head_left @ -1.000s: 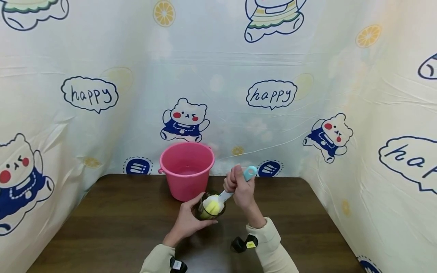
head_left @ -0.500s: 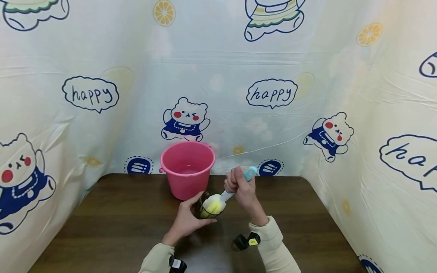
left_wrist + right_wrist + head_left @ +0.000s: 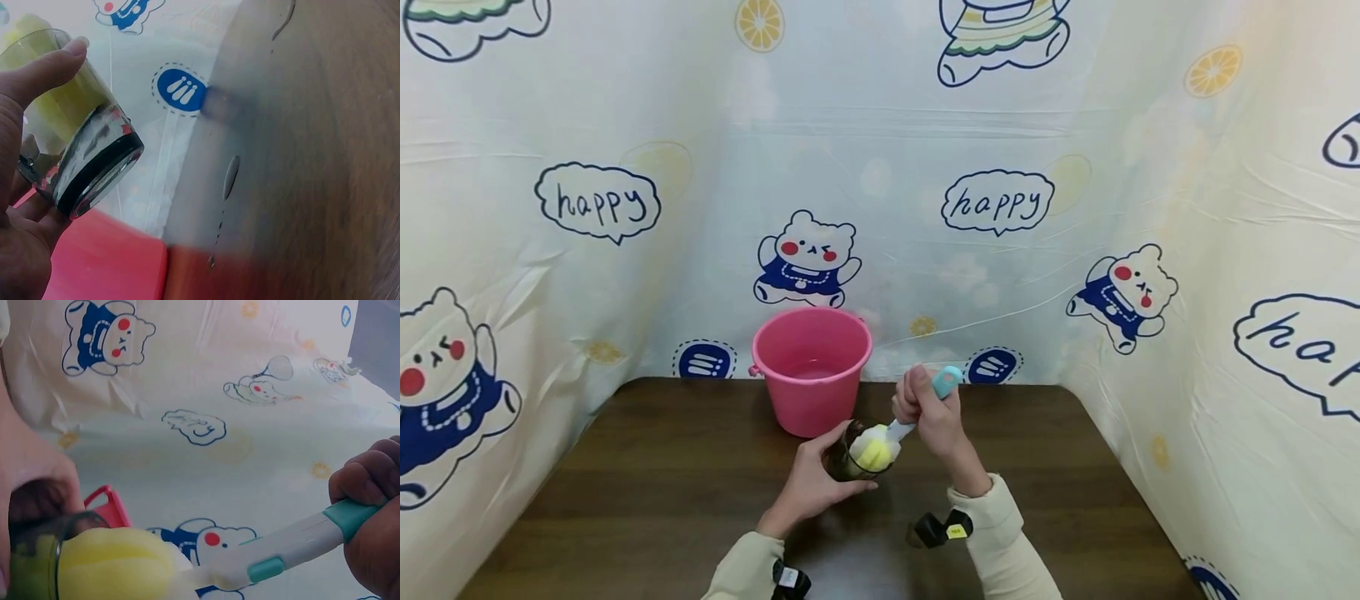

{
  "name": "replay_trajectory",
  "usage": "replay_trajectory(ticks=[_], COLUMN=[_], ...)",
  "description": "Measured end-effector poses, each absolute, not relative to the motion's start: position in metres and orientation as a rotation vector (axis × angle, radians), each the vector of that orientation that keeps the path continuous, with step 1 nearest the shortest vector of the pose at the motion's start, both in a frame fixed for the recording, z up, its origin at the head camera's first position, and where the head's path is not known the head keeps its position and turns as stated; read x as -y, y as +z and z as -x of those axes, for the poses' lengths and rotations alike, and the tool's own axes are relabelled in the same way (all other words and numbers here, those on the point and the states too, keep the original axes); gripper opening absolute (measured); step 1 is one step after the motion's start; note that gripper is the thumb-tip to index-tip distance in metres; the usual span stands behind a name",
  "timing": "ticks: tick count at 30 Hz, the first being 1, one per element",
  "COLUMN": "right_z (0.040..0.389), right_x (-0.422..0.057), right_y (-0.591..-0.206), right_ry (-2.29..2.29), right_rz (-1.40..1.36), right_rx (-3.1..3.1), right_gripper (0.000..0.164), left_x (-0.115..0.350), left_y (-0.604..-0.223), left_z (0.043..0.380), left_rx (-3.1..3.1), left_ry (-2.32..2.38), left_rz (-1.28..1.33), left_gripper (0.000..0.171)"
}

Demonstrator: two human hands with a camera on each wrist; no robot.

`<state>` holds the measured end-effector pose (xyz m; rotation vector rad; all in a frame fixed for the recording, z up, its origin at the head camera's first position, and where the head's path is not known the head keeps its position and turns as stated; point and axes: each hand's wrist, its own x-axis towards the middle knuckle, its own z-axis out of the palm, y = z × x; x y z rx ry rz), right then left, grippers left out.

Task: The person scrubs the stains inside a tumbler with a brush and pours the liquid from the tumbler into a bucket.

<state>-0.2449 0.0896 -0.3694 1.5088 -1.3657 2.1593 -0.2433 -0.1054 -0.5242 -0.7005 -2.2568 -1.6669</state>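
Observation:
My left hand (image 3: 816,483) grips a clear, dark-tinted glass cup (image 3: 94,156), thumb on one side and fingers on the other. The cup is held tilted above the table, its mouth toward my right hand. In the right wrist view, a yellow and white sponge cup brush (image 3: 119,562) sits partly inside the cup, with part of its head beyond the rim. My right hand (image 3: 931,412) holds the brush by its white and turquoise handle (image 3: 281,550), fingers curled round the turquoise end. Inside the glass, the yellow sponge shows through the wall.
Just behind the cup, a pink bucket (image 3: 811,400) stands on the dark wooden table (image 3: 647,500). Water drops (image 3: 231,178) lie on the tabletop. A patterned cloth curtain (image 3: 880,167) encloses the back and sides.
The brush head has shifted slightly to the right and out of the cup mouth. Both hands keep their holds, and the bucket stays in place.

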Motion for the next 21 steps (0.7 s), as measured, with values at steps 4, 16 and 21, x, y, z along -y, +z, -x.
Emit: replay_trajectory(ticks=[4,16,21], right_z=[0.2443,0.2371,0.2409], right_x=[-0.0865,-0.0918,-0.0875], right_y=[-0.3677,-0.366,-0.3669], right_ry=[2.157,2.201,2.208], right_rz=[-1.476,-1.513,-1.393], right_rx=[1.295,1.383,1.249], right_gripper=[0.05,0.049,0.051], left_x=[0.1029,0.1033,0.1019], left_y=[-0.5234,-0.5272,-0.5254], left_z=[0.2407,0.2397,0.2411], left_rx=[2.257,2.268,2.243], left_ry=[-1.717,-1.677,-1.722], left_rz=[0.714,0.716,0.761], left_gripper=[0.09,0.092,0.09])
